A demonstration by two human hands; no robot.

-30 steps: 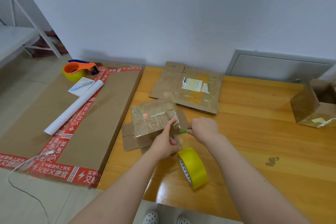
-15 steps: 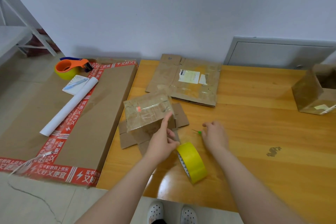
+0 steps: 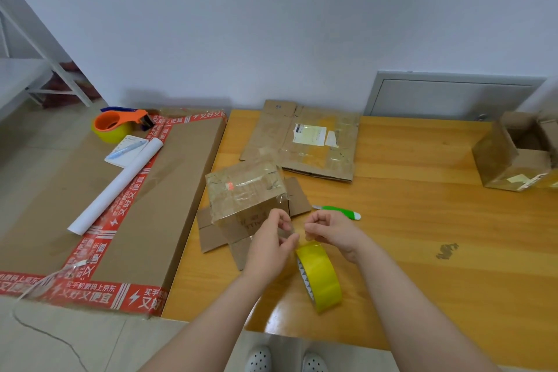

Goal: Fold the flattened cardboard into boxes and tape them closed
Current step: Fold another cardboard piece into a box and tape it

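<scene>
A small taped cardboard box (image 3: 246,193) stands on the wooden table (image 3: 422,220) with its lower flaps spread out flat. Just in front of it, my left hand (image 3: 270,246) and my right hand (image 3: 330,228) meet above an upright yellow tape roll (image 3: 321,278). Both hands pinch a short strip of clear tape (image 3: 292,232) that comes off the roll. A green cutter (image 3: 339,211) lies on the table behind my right hand. A flattened cardboard box (image 3: 305,142) with a white label lies at the back of the table.
An open cardboard box (image 3: 510,157) stands at the table's right end. Left of the table lies a large flat carton (image 3: 169,190) edged with red tape, with an orange tape dispenser (image 3: 117,125), a notepad with a pen (image 3: 126,148) and a white paper roll (image 3: 116,189) beside it.
My right hand has laid the green cutter on the table and come to the tape roll. My left hand has left the box corner and now pinches the tape.
</scene>
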